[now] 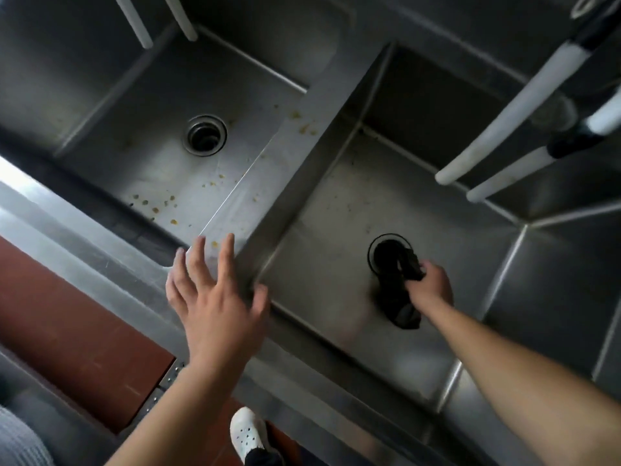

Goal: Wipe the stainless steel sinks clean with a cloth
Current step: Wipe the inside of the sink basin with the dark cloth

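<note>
**Dark cloth held over the right sink's drain**

At the bottom centre a white shoe (248, 432) stood on red floor (67, 331). Just above it, the left hand (215, 297) was spread flat, fingers straight, holding nothing, at the near end of the divider (289, 169) between the two basins. At centre right the right hand (431, 285) was curled round a black cloth (398, 287), which hung onto the floor of the right sink (336, 210) and covered part of its drain (378, 245). Farther off, at upper left, the left sink (141, 105) showed yellowish specks (154, 203) near its uncovered drain (205, 135). White pipes (504, 119) slanted in from the upper right and top left.
</note>
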